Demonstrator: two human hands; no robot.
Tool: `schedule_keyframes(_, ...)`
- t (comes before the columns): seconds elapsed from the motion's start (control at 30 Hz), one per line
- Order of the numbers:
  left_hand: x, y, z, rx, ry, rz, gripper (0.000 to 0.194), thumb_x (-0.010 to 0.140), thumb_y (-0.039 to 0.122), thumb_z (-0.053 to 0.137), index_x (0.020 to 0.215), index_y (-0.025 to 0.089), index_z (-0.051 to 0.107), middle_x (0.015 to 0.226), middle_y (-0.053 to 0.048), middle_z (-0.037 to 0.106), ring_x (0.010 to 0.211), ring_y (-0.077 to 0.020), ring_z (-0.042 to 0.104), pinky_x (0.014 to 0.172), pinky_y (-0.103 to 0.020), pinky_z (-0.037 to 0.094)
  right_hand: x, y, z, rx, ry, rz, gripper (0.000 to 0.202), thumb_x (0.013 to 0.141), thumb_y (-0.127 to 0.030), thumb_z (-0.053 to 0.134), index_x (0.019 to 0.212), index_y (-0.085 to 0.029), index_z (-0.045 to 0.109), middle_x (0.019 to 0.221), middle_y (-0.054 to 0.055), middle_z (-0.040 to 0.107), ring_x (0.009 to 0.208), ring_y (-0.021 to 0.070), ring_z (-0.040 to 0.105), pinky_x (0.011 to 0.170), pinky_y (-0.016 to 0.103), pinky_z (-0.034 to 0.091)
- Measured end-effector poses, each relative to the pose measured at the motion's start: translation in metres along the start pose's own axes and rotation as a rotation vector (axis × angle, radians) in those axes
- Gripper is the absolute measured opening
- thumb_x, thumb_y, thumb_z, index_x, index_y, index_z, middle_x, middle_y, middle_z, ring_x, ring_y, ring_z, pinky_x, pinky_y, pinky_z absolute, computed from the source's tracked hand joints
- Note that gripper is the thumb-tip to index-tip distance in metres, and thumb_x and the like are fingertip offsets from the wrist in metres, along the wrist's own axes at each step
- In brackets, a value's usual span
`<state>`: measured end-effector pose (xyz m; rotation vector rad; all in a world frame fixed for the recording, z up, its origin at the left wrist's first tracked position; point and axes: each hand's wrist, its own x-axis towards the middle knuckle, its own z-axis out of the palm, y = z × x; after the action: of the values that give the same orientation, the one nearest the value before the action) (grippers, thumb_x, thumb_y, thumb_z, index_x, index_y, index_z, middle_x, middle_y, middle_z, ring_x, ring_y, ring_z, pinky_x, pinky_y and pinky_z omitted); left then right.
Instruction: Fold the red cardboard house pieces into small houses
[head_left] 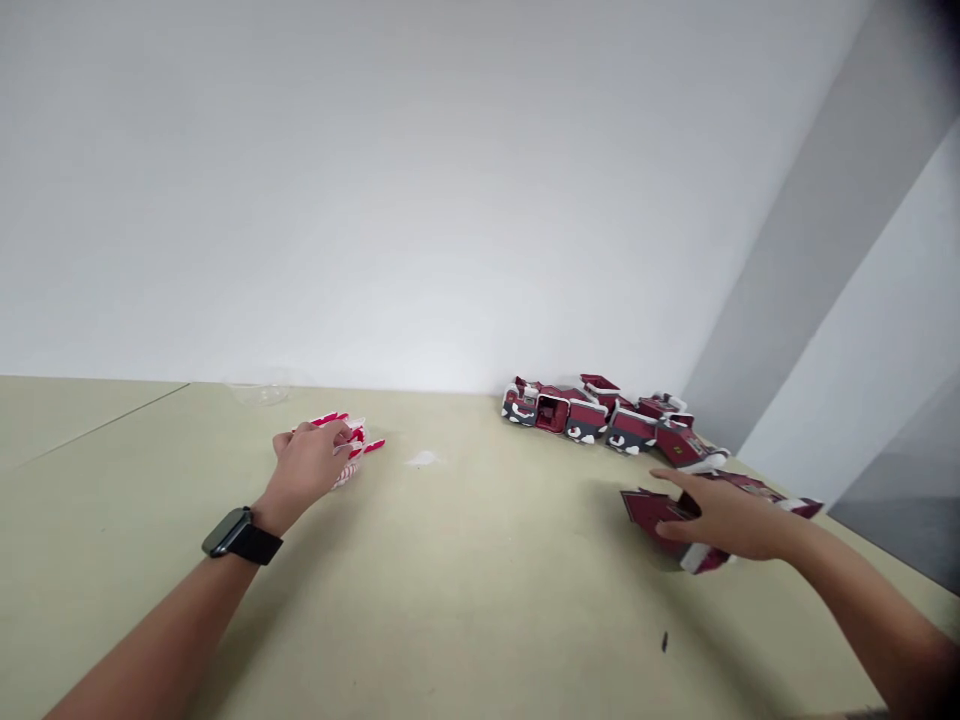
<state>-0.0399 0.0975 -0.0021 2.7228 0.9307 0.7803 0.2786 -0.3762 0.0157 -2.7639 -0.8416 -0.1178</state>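
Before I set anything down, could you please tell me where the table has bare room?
Bare table lies front-middle, between the left forearm and dark scrap, and between the white scrap and maroon pieces. It's crowded right, with maroon pieces behind and at the right hand.

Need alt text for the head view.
A person's left hand curls over red-and-white items on a pale table; the right hand is on a dark-red carton. More dark-red cartons lie near the wall.
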Motion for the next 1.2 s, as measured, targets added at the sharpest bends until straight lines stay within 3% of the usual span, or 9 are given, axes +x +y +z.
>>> schedule_keyframes(0.13, -0.001, 0.006, -0.001, -0.045, 0.010, 0.001, 0.024, 0.092, 0.025, 0.048, 0.103, 0.023, 0.068, 0.107, -0.009, 0.077, 0.114, -0.0344, 0.060, 0.099, -0.054, 0.034, -0.009, -0.006, 0.011, -0.181, -0.121, 0.014, 0.071, 0.068, -0.049, 0.074, 0.135, -0.029, 0.065, 0.123, 0.019, 0.071, 0.128, 0.0517, 0.052, 0.102, 0.070, 0.038)
schedule_keyframes(0.27, -0.002, 0.012, -0.001, -0.073, 0.059, -0.004, 0.033, 0.097, 0.025, 0.037, 0.114, 0.021, 0.065, 0.118, -0.012, 0.073, 0.116, -0.0337, 0.058, 0.102, -0.055, 0.033, -0.014, -0.020, 0.020, -0.177, -0.095, -0.042, 0.068, 0.073, -0.043, 0.069, 0.139, -0.029, 0.063, 0.132, 0.015, 0.067, 0.134, 0.0492, 0.046, 0.105, 0.069, 0.036)
schedule_keyframes(0.4, -0.002, 0.014, -0.002, -0.076, 0.191, 0.010, 0.041, 0.098, 0.023, 0.029, 0.116, 0.021, 0.066, 0.123, -0.014, 0.068, 0.117, -0.0321, 0.056, 0.099, -0.051, 0.035, -0.018, -0.047, 0.026, -0.158, -0.066, -0.111, 0.062, 0.075, -0.041, 0.069, 0.136, -0.031, 0.064, 0.131, 0.012, 0.068, 0.136, 0.0462, 0.044, 0.112, 0.066, 0.028)
schedule_keyframes(0.57, -0.005, 0.016, -0.006, -0.141, 0.317, 0.070, 0.039, 0.098, 0.024, 0.030, 0.106, 0.022, 0.068, 0.115, -0.012, 0.067, 0.112, -0.0287, 0.055, 0.096, -0.046, 0.036, -0.017, -0.110, 0.032, -0.046, -0.085, -0.204, 0.061, 0.075, -0.040, 0.072, 0.135, -0.029, 0.063, 0.126, 0.013, 0.070, 0.138, 0.0461, 0.038, 0.112, 0.063, 0.023)
schedule_keyframes(0.67, -0.009, 0.018, -0.009, -0.183, 0.316, 0.121, 0.038, 0.101, 0.027, 0.027, 0.110, 0.021, 0.063, 0.112, -0.010, 0.069, 0.109, -0.0257, 0.058, 0.101, -0.045, 0.035, -0.015, -0.160, 0.036, 0.092, -0.109, -0.281, 0.063, 0.073, -0.038, 0.077, 0.134, -0.028, 0.064, 0.131, 0.015, 0.068, 0.136, 0.0466, 0.039, 0.111, 0.064, 0.022)
schedule_keyframes(0.87, -0.019, 0.025, -0.006, -0.202, 0.281, 0.257, 0.035, 0.103, 0.034, 0.032, 0.114, 0.021, 0.063, 0.112, -0.008, 0.073, 0.107, -0.0240, 0.062, 0.101, -0.041, 0.040, -0.016, -0.233, 0.038, 0.392, -0.204, -0.433, 0.065, 0.074, -0.046, 0.081, 0.135, -0.031, 0.064, 0.157, 0.010, 0.046, 0.141, 0.0446, 0.038, 0.116, 0.063, 0.019)
schedule_keyframes(0.97, -0.022, 0.031, -0.001, -0.226, 0.278, 0.315, 0.033, 0.103, 0.035, 0.035, 0.112, 0.021, 0.064, 0.109, -0.007, 0.073, 0.105, -0.0234, 0.063, 0.100, -0.041, 0.044, -0.008, -0.239, 0.027, 0.531, -0.276, -0.485, 0.063, 0.078, -0.056, 0.077, 0.135, -0.030, 0.065, 0.154, 0.009, 0.051, 0.141, 0.0398, 0.044, 0.118, 0.056, 0.027)
schedule_keyframes(1.1, -0.026, 0.040, 0.004, -0.318, 0.254, 0.377, 0.031, 0.104, 0.036, 0.037, 0.116, 0.020, 0.062, 0.111, -0.008, 0.071, 0.106, -0.0215, 0.064, 0.097, -0.038, 0.050, 0.015, -0.220, 0.005, 0.622, -0.363, -0.417, 0.049, 0.091, -0.054, 0.061, 0.134, -0.031, 0.066, 0.148, 0.005, 0.057, 0.131, 0.0339, 0.056, 0.112, 0.048, 0.040)
schedule_keyframes(1.2, -0.031, 0.046, 0.008, -0.352, 0.235, 0.402, 0.031, 0.105, 0.035, 0.038, 0.120, 0.021, 0.060, 0.111, -0.008, 0.070, 0.105, -0.0203, 0.064, 0.094, -0.036, 0.053, 0.033, -0.197, -0.002, 0.517, -0.390, -0.424, 0.065, 0.077, -0.034, 0.077, 0.140, -0.035, 0.062, 0.154, 0.003, 0.052, 0.140, 0.0350, 0.049, 0.116, 0.050, 0.036)
